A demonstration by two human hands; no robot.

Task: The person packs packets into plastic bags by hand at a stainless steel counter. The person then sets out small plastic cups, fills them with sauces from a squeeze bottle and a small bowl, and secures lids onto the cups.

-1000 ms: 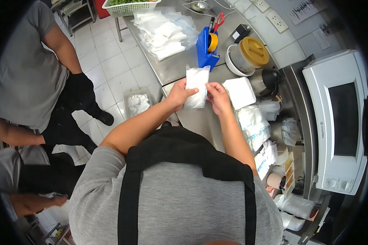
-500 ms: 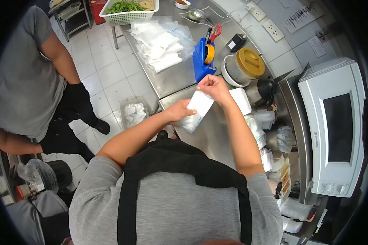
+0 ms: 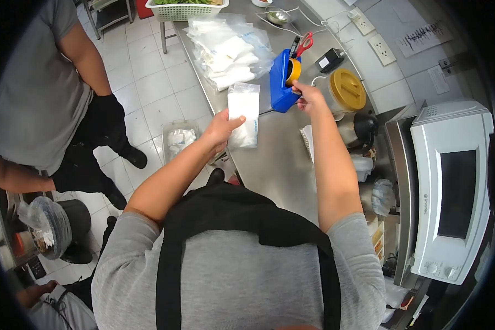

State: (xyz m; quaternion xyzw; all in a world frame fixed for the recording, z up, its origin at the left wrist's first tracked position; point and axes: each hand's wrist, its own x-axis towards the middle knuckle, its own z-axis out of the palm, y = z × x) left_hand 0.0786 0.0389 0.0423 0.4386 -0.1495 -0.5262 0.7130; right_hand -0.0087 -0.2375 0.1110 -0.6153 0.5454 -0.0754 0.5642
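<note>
My left hand (image 3: 221, 130) grips a flat clear bag with a white packet inside (image 3: 243, 114), its thumb across the front, over the near edge of the steel counter (image 3: 269, 159). My right hand (image 3: 309, 98) has its fingers pinched at the end of the blue tape dispenser (image 3: 280, 82), just below the yellow tape roll (image 3: 294, 71); whatever is between the fingertips is too small to tell. Red-handled scissors (image 3: 304, 43) and a black marker stand in the dispenser. Beyond the held bag lies a pile of similar white packets in clear bags (image 3: 228, 52).
A yellow-lidded container (image 3: 347, 91), a dark kettle (image 3: 357, 132) and a white microwave (image 3: 451, 192) are on the right. A green-filled basket (image 3: 187, 12) stands at the back. One person (image 3: 33, 82) stands at the left; another is partly visible lower left. A bin of packets (image 3: 180, 137) sits below.
My right hand has left the bag's top and reached out to the tape dispenser. My left hand has moved left with the bag, now held more upright.
</note>
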